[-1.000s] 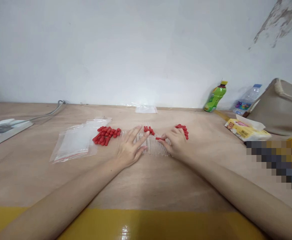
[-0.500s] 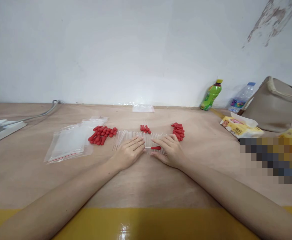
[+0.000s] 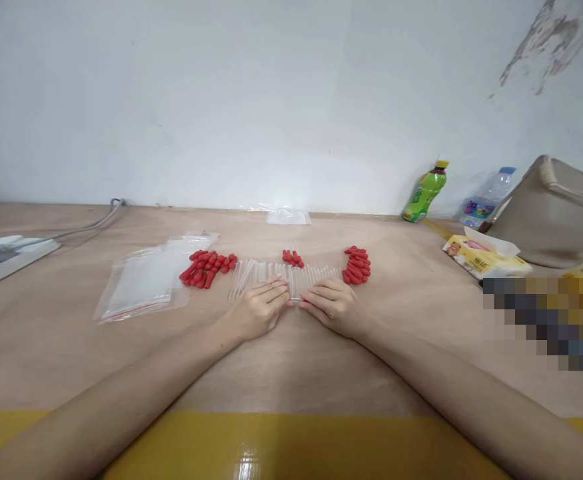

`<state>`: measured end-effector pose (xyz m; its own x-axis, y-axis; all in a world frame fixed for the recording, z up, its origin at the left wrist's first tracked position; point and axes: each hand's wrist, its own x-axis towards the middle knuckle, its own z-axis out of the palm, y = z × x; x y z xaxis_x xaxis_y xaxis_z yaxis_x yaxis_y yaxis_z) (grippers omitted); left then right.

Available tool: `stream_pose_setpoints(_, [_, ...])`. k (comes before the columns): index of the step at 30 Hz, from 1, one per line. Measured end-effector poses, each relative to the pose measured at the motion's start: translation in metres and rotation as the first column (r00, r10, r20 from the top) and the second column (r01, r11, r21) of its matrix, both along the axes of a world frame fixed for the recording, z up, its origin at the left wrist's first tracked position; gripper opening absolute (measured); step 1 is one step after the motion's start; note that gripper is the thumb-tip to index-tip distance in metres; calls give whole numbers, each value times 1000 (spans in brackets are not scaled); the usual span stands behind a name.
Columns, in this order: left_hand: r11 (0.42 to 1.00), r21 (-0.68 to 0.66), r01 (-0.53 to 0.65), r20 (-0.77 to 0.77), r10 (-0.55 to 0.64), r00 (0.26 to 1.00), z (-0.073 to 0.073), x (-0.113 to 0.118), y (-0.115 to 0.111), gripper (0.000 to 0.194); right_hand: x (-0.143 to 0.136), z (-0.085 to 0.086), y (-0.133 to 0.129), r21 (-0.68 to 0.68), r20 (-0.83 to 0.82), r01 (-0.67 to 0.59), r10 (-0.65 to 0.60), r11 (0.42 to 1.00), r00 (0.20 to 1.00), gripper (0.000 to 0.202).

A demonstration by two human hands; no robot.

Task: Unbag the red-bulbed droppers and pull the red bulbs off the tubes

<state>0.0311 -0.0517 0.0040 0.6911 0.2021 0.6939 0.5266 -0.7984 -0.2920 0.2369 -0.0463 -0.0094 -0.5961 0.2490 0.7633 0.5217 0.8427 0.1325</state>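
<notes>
Between my two hands runs a clear glass dropper tube (image 3: 295, 301), lying crosswise. My left hand (image 3: 260, 308) is closed around its left part, fingers pressed together. The fingers of my right hand (image 3: 340, 308) are closed at the other end, over a red rubber bulb that they now hide. Just beyond both hands lies a row of clear glass tubes (image 3: 257, 271), side by side. Red rubber bulbs sit in a left pile (image 3: 206, 268), a small middle group (image 3: 292, 258) and a right pile (image 3: 357, 267).
Clear zip bags (image 3: 138, 283) lie on the left, near a cable (image 3: 88, 228) and a white board. Another bag (image 3: 288, 217) rests by the wall. At right stand a green bottle (image 3: 425, 195), a clear bottle (image 3: 486, 198), a tissue pack (image 3: 488, 257) and a grey-brown bag (image 3: 541, 213).
My right hand has closed over the red bulb, which showed on the tube's end between open fingers before. My left hand has stayed almost in place. The view has shifted slightly.
</notes>
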Motion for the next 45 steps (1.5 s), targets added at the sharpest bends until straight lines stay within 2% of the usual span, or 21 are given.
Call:
stream_pose_setpoints(12, [998, -39, 56, 79, -53, 995, 0, -3, -1, 10, 12, 5, -4, 132, 15, -65, 63, 989, 998, 14])
stream_pose_setpoints(15, [998, -56, 33, 137, -25, 990, -2, -11, 2, 11, 26, 6, -1, 113, -8, -16, 17, 993, 1000, 11])
stream_pose_setpoints(18, [992, -116, -59, 185, 80, 979, -5, -18, 7, 12, 45, 12, 5, 17, -157, 171, -167, 985, 973, 10])
stream_pose_setpoints(21, [981, -145, -132, 181, 157, 971, -7, -17, 11, 17, 63, 20, 17, -248, -354, 316, -389, 916, 850, 18])
stream_pose_setpoints(24, [982, -125, -141, 167, 161, 973, -9, -9, 11, 29, 80, 24, 33, -464, -467, 337, -550, 819, 693, 26])
stream_pose_setpoints(26, [985, -127, -113, 175, 135, 975, -9, -4, 11, 37, 89, 22, 44, -537, -451, 350, -612, 768, 650, 26])
stream_pose_setpoints(28, [990, -128, -62, 188, 86, 979, -9, -1, 10, 39, 96, 17, 53, -602, -404, 343, -646, 721, 648, 25])
stream_pose_setpoints(35, [995, -86, 50, 171, -35, 985, -10, 5, 14, 31, 95, 5, 60, -678, -357, 274, -631, 682, 689, 27])
stream_pose_setpoints(39, [994, -90, 69, 166, -53, 985, -11, 9, 17, 30, 95, 7, 57, -658, -314, 348, -663, 668, 680, 25])
stream_pose_setpoints(45, [991, -118, 59, 87, -48, 995, -5, 13, 13, 37, 98, 8, 55, -573, -379, 452, -710, 684, 593, 26])
